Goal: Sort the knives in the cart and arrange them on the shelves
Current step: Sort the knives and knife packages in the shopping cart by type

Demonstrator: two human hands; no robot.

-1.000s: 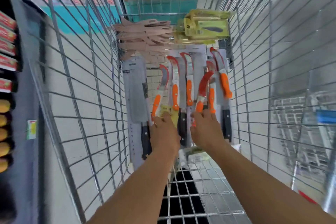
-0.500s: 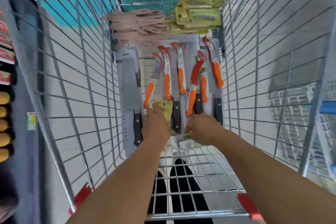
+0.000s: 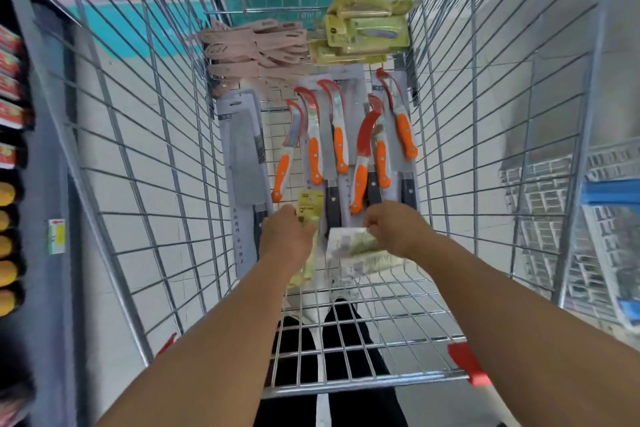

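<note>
Knives lie sorted by kind on the wire floor of the cart (image 3: 485,114): orange-handled curved knives (image 3: 337,135) in a row across the middle, a carded cleaver (image 3: 244,163) along the left wall, pale pink knives (image 3: 256,48) stacked at the far left, and yellow-green packaged knives (image 3: 367,31) piled at the far right. Both hands are at the near end of that row. The left hand (image 3: 285,239) has its grip closed round a yellow-green pack (image 3: 308,215), whose printed card top sticks up past the fingers while the rest hangs down below the wrist. The right hand (image 3: 393,227) pinches the far edge of another packaged knife (image 3: 360,251), a paler pack with printed labels that lies tilted, near the left hand's pack but apart from it. Blur hides the small print and the blade shapes inside both packs. Judging by this, the step in hand is gathering the stray yellow-green packs from the near end of the cart, either to join them with the matching pile at the far right or to lift them out for the shelves at the sides. The next move likely calls for a firm hold on the slick plastic and for keeping both packs clear of the exposed curved blades just beyond the fingers.
</note>
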